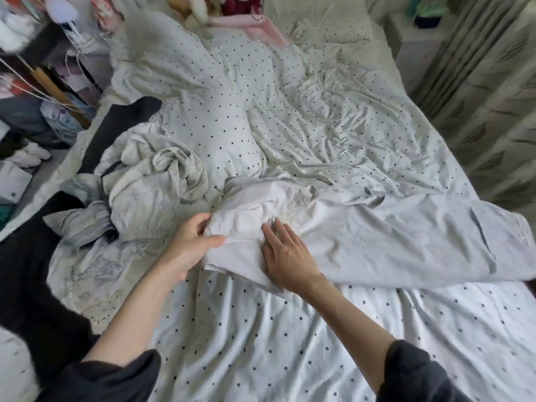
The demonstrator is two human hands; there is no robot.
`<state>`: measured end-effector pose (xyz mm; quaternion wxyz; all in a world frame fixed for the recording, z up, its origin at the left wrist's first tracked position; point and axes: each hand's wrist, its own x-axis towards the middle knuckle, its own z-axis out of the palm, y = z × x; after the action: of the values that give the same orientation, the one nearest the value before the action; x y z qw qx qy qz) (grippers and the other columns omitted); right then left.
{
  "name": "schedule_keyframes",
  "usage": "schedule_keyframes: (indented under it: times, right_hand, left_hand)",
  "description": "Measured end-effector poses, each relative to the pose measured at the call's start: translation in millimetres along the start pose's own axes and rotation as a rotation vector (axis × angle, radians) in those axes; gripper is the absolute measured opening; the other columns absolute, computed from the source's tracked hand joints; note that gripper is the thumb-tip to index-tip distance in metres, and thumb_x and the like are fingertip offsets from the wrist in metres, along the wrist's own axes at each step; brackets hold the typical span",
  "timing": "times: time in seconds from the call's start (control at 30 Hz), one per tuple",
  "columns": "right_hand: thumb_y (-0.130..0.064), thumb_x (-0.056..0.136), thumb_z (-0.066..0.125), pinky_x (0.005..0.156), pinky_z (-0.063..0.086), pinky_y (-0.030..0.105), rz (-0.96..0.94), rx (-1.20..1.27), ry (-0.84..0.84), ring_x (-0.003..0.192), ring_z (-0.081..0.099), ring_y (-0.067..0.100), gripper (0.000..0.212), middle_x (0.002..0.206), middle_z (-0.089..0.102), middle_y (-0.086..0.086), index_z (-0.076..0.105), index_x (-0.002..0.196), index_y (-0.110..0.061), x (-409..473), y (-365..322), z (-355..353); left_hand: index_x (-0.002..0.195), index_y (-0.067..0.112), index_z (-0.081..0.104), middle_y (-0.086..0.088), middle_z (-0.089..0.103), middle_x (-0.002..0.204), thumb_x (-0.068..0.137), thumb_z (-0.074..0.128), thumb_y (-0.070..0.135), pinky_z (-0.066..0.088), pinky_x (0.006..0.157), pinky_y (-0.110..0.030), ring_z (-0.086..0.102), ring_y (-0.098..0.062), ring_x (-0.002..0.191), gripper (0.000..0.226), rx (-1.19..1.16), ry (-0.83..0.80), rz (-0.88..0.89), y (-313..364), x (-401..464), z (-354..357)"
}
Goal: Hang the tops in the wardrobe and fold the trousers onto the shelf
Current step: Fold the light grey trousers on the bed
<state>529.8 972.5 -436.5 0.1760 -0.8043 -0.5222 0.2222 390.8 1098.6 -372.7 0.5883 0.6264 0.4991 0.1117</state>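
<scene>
- Pale grey cotton trousers point(362, 227) lay spread across the dotted white duvet point(290, 329), legs running right, flat for folding.
- Left hand point(191, 245) pinched the waistband edge, seemingly to keep it taut.
- Right hand point(287, 253) pressed flat, fingers straight, pinning the cloth.
- Crumpled pale garments point(150, 181) waited just beside.

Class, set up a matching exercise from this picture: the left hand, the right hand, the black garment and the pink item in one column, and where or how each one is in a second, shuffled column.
Things
1. left hand
2. right hand
3. black garment
4. pink item

States or places
A. at the head of the bed
B. lies flat on the pale trousers
C. at the bed's left edge
D. grips the trousers' edge

Pairs: 1-D, 2-B, 3-C, 4-A
</scene>
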Motion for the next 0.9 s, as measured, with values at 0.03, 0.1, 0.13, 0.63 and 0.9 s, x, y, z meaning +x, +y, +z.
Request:
schedule_keyframes:
  times: [0.03, 0.1, 0.13, 0.63, 0.9]
  right_hand:
    - [-0.028, 0.101, 0.029, 0.116, 0.014, 0.039, -0.017, 0.02, 0.005, 0.143, 0.014, 0.024, 0.048, 0.157, 0.015, 0.009, 0.024, 0.147, -0.015, -6, -14, 2]
    - [-0.028, 0.102, 0.03, 0.117, 0.013, 0.039, -0.077, 0.08, -0.012, 0.144, 0.013, 0.025, 0.049, 0.157, 0.013, 0.012, 0.022, 0.148, -0.015, -13, -38, 5]
    - [-0.028, 0.102, 0.032, 0.118, 0.011, 0.038, -0.118, 0.116, -0.027, 0.145, 0.011, 0.025, 0.051, 0.157, 0.012, 0.013, 0.021, 0.149, -0.015, -16, -51, 5]
    - [-0.026, 0.101, 0.04, 0.106, 0.039, 0.033, 0.327, 1.074, 0.021, 0.13, 0.043, 0.012, 0.036, 0.144, 0.042, -0.005, 0.047, 0.136, -0.019, -92, 45, -62]
    - [-0.047, 0.097, 0.039, 0.084, 0.046, 0.03, 0.545, 1.169, -0.099, 0.102, 0.058, 0.011, 0.031, 0.113, 0.061, -0.009, 0.055, 0.117, -0.028, -99, 153, -83]
  left_hand:
    - [0.111, 0.012, 0.054, 0.001, 0.064, 0.097, 0.08, 0.063, -0.011, 0.045, 0.07, -0.02, 0.059, -0.013, 0.086, 0.039, 0.013, 0.009, 0.022, 4, -13, -11]
    - [0.11, 0.015, 0.053, 0.005, 0.063, 0.093, 0.08, 0.063, -0.01, 0.045, 0.069, -0.02, 0.059, -0.008, 0.082, 0.041, 0.04, 0.049, 0.054, 12, -33, -34]
    - [0.109, 0.017, 0.053, 0.008, 0.062, 0.091, 0.08, 0.064, -0.01, 0.045, 0.068, -0.019, 0.059, -0.005, 0.081, 0.041, 0.061, 0.08, 0.074, 17, -44, -47]
    - [0.112, 0.017, 0.054, -0.005, 0.061, 0.105, 0.082, 0.056, 0.011, 0.042, 0.077, -0.031, 0.056, -0.025, 0.097, 0.03, 0.369, 0.149, 0.297, 74, -58, 114]
    - [0.124, 0.015, 0.054, -0.004, 0.065, 0.106, 0.089, 0.056, 0.025, 0.043, 0.074, -0.024, 0.062, -0.023, 0.1, 0.036, 0.675, -0.42, 0.084, 19, -45, 241]
